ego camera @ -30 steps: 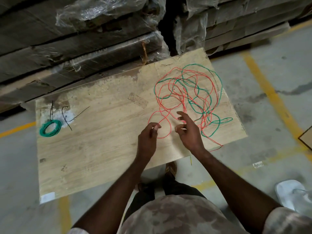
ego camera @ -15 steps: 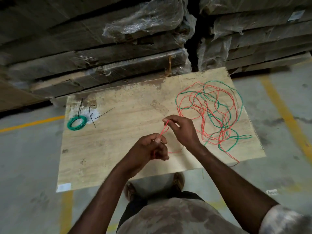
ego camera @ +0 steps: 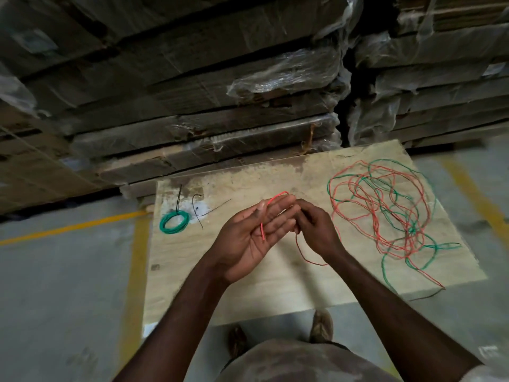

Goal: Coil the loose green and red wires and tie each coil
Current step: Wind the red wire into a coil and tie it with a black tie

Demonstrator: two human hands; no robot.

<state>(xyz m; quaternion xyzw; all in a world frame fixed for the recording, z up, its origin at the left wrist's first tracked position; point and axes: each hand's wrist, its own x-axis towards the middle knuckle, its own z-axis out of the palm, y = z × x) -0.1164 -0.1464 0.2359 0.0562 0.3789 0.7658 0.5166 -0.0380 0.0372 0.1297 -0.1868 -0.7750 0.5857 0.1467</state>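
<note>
The left hand [ego camera: 254, 232] is raised palm up over the board [ego camera: 248, 285], forearm reaching in from the lower left, its fingers straight and close together. The end of the red wire [ego camera: 263, 230] lies down across those fingers and the palm, then arches over the fingertips. Right beside those fingertips, touching them, the right hand [ego camera: 316, 230] comes in from the lower right with its back to the camera and its fingers curled, pinching the same red wire; below that grip the wire hangs in a slack loop and runs off to the right. Further right of the grip, the rest of it lies tangled with the green wire [ego camera: 432, 188] on the board. Well to the left of the hands sits a tied green coil [ego camera: 174, 222], with black ties [ego camera: 198, 209] just beside it.
</note>
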